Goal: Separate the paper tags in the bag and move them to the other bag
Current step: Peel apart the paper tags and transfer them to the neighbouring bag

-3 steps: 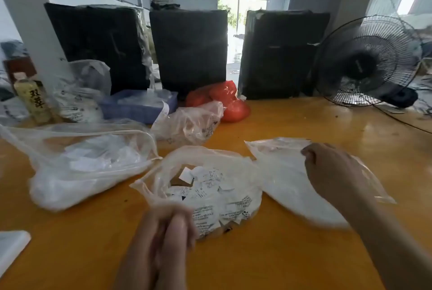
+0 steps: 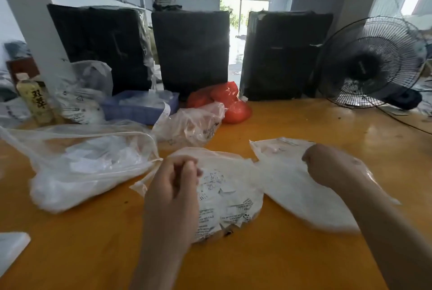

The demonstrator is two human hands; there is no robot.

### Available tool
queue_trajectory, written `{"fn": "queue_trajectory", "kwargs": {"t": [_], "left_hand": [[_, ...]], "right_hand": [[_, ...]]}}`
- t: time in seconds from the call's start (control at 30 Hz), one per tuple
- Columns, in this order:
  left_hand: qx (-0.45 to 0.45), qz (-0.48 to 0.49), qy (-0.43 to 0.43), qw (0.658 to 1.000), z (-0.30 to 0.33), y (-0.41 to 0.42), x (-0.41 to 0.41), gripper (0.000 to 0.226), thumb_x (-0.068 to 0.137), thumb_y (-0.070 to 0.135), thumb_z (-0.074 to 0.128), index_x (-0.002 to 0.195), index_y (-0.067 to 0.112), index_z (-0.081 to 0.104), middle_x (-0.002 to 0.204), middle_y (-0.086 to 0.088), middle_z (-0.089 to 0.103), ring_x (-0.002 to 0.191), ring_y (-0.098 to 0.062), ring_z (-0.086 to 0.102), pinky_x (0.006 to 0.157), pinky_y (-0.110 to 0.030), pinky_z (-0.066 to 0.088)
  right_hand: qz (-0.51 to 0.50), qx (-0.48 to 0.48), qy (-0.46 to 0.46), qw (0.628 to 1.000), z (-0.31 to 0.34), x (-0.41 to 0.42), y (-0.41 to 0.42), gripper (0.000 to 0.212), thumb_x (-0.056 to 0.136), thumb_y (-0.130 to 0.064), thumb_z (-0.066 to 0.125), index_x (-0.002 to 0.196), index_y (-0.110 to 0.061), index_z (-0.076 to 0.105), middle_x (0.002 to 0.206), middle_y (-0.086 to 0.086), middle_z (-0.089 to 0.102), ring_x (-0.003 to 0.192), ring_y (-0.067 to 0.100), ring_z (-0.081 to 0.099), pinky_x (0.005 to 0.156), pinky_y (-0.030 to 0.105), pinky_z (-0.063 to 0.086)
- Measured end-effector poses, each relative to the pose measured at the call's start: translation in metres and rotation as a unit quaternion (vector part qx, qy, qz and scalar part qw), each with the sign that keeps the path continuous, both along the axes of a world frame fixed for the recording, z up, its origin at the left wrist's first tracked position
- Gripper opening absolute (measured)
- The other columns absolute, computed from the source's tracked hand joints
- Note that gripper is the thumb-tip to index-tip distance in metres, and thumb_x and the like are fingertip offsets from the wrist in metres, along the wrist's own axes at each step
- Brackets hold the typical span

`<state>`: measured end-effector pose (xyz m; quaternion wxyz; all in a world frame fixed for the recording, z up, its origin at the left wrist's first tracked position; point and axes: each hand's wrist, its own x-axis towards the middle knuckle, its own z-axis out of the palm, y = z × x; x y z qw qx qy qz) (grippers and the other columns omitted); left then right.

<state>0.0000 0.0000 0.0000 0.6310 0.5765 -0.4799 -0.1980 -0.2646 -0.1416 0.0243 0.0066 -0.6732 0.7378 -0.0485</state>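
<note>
Two hands work over an orange tabletop (image 2: 292,123). Near centre, the left hand (image 2: 174,187) has its fingers curled at the mouth of a clear printed bag (image 2: 230,198); whether it pinches the film or a tag I cannot tell. Paper tags (image 2: 236,213) show as folded printed slips inside this bag. Just right of it lies a whitish plastic bag (image 2: 294,187), touching it, and the right hand (image 2: 327,164) is curled over that bag's upper part, apparently gripping the film. Left lies a larger clear bag (image 2: 88,163) of white pieces. Far right stands a black fan (image 2: 371,63).
</note>
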Motion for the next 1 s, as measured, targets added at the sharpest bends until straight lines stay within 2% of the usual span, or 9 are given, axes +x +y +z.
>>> {"fn": "queue_trajectory", "kwargs": {"t": [0.07, 0.13, 0.3, 0.43, 0.53, 0.63, 0.77, 0.87, 1.0], "left_hand": [[0.024, 0.032, 0.067, 0.997, 0.014, -0.041, 0.003, 0.016, 0.102, 0.036, 0.055, 0.092, 0.038, 0.067, 0.089, 0.017, 0.072, 0.078, -0.005, 0.067, 0.061, -0.026, 0.053], [0.069, 0.059, 0.197, 0.976, 0.009, -0.071, 0.008, 0.016, 0.102, 0.029, 0.056, 0.091, 0.029, 0.067, 0.086, 0.01, 0.072, 0.081, -0.008, 0.067, 0.068, -0.03, 0.053], [0.088, 0.009, 0.541, 0.836, 0.001, -0.111, 0.017, 0.019, 0.098, 0.014, 0.051, 0.082, 0.015, 0.061, 0.07, 0.001, 0.059, 0.063, -0.014, 0.052, 0.063, -0.028, 0.043], [0.139, -0.06, 0.178, 0.972, -0.014, -0.108, 0.016, 0.025, 0.101, 0.022, 0.052, 0.083, 0.015, 0.069, 0.063, 0.005, 0.067, 0.061, -0.011, 0.06, 0.059, -0.026, 0.048], [0.132, -0.149, -0.068, 0.978, -0.028, -0.098, 0.024, 0.027, 0.106, 0.026, 0.05, 0.09, 0.025, 0.072, 0.076, 0.01, 0.073, 0.065, -0.002, 0.066, 0.058, -0.015, 0.052], [0.1, -0.152, -0.192, 0.964, -0.036, -0.09, 0.029, 0.022, 0.106, 0.031, 0.052, 0.094, 0.034, 0.07, 0.083, 0.023, 0.072, 0.074, 0.0, 0.068, 0.064, -0.014, 0.053], [0.072, -0.153, -0.156, 0.973, -0.039, -0.083, 0.032, 0.018, 0.106, 0.032, 0.053, 0.098, 0.035, 0.068, 0.09, 0.025, 0.073, 0.08, 0.002, 0.07, 0.069, -0.012, 0.052], [0.084, -0.185, -0.056, 0.978, -0.04, -0.08, 0.033, 0.021, 0.104, 0.045, 0.053, 0.106, 0.032, 0.07, 0.099, 0.02, 0.076, 0.088, -0.003, 0.073, 0.079, -0.024, 0.058], [0.097, -0.264, 0.04, 0.959, -0.044, -0.073, 0.037, 0.062, 0.08, 0.086, 0.052, 0.12, 0.041, 0.066, 0.119, 0.018, 0.074, 0.105, -0.006, 0.073, 0.091, -0.031, 0.062]], "right_hand": [[0.015, 0.074, 0.05, 0.996, -0.007, 0.003, -0.018, 0.025, 0.1, -0.011, 0.052, 0.112, -0.017, 0.073, 0.116, 0.004, 0.073, 0.1, 0.022, 0.069, 0.079, 0.033, 0.059], [0.03, 0.081, 0.094, 0.992, -0.022, 0.006, -0.026, 0.018, 0.097, -0.013, 0.054, 0.094, -0.017, 0.071, 0.1, 0.0, 0.073, 0.085, 0.017, 0.068, 0.054, 0.026, 0.05], [0.005, 0.038, 0.045, 0.998, -0.035, 0.005, -0.034, 0.031, 0.092, -0.003, 0.051, 0.063, -0.015, 0.054, 0.067, 0.0, 0.059, 0.056, 0.015, 0.053, 0.043, 0.024, 0.034], [0.003, 0.001, 0.02, 1.0, -0.023, -0.002, -0.03, 0.03, 0.09, -0.008, 0.052, 0.063, -0.016, 0.062, 0.058, -0.002, 0.064, 0.048, 0.016, 0.058, 0.039, 0.019, 0.035], [0.012, -0.032, -0.012, 0.999, -0.008, -0.005, -0.019, 0.028, 0.095, -0.017, 0.05, 0.076, -0.022, 0.07, 0.045, -0.009, 0.064, 0.037, 0.006, 0.061, 0.037, 0.016, 0.038], [0.037, -0.186, -0.038, 0.981, 0.004, -0.004, -0.009, 0.017, 0.095, -0.025, 0.057, 0.083, -0.022, 0.067, 0.062, -0.01, 0.061, 0.056, 0.01, 0.057, 0.05, 0.024, 0.037], [0.103, -0.315, -0.241, 0.912, 0.016, 0.016, 0.005, 0.008, 0.093, -0.023, 0.07, 0.088, -0.021, 0.064, 0.073, -0.009, 0.062, 0.066, 0.01, 0.06, 0.058, 0.024, 0.043], [0.148, -0.182, -0.493, 0.838, 0.016, 0.052, 0.019, 0.01, 0.09, -0.017, 0.075, 0.095, -0.02, 0.066, 0.077, -0.001, 0.072, 0.069, 0.014, 0.071, 0.061, 0.023, 0.055], [0.188, -0.053, -0.577, 0.793, -0.011, 0.104, 0.035, 0.011, 0.091, -0.016, 0.074, 0.099, -0.012, 0.068, 0.082, 0.0, 0.077, 0.071, 0.017, 0.074, 0.062, 0.024, 0.059]]}}
